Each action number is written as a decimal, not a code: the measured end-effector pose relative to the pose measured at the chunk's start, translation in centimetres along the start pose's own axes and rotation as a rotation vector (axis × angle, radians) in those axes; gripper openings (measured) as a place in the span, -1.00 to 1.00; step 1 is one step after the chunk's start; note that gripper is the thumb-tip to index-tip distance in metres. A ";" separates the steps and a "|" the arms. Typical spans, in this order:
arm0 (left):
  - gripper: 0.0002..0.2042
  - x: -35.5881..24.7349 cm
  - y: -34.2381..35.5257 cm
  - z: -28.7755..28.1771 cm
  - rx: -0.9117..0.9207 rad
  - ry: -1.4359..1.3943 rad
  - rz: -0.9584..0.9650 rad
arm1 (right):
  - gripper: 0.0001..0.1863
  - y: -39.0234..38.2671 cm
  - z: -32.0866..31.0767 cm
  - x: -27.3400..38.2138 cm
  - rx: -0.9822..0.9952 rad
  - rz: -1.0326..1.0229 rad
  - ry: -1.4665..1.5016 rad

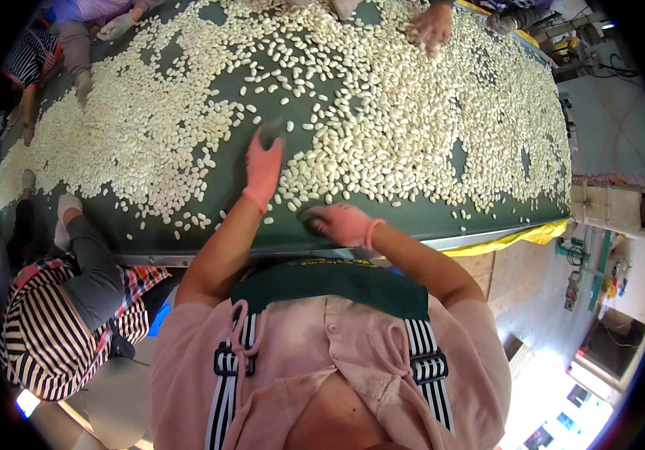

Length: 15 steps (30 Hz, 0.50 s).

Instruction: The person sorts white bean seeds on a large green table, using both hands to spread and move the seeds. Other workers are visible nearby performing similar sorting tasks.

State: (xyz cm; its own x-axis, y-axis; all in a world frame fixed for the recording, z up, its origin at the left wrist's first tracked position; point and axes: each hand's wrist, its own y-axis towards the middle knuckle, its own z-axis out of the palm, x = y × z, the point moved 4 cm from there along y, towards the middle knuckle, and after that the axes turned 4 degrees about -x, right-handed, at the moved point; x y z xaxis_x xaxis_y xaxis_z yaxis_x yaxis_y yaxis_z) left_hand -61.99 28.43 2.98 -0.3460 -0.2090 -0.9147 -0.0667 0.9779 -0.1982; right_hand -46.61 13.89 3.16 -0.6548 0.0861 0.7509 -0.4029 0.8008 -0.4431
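White beans [390, 142] lie spread in a thick layer over a dark green work surface [262, 232]. My left hand [264, 165], in a pink glove with dark fingertips, reaches over a bare strip at the left edge of the nearer bean pile. Its fingers look parted, though the tips are smeared by motion. Close to the front edge, my right hand [343, 223] in a matching glove hovers low beside the nearest beans. Dark blur covers its fingertips, so their grip cannot be made out. No bean shows in either hand.
A metal rim [165, 260] edges the surface, with yellow sheeting [517, 238] along the right front. Other people's hands reach in: a bare one [432, 26] at the far side, gloved ones [118, 27] at far left. A person in stripes [56, 330] works at my left.
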 end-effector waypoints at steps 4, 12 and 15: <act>-0.70 4.5 -0.5 -8.4 -0.315 -0.129 0.066 | -0.59 3.9 -1.1 0.5 -0.205 0.026 -0.055; -0.46 6.8 7.0 -21.6 -0.769 0.813 0.138 | -0.56 5.9 -10.5 -5.9 -1.054 0.619 -0.107; -0.42 5.0 8.2 -18.7 -0.568 0.657 0.173 | -0.61 7.5 -10.6 -7.2 -1.182 0.396 0.067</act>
State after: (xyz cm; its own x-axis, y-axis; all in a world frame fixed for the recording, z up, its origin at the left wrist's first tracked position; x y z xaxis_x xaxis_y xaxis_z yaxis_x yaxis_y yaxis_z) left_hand -81.76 35.51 3.39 -0.8504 -0.1820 -0.4937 -0.3576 0.8881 0.2887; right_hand -38.14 25.60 -0.32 -0.5519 0.4448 0.7053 0.6582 0.7517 0.0410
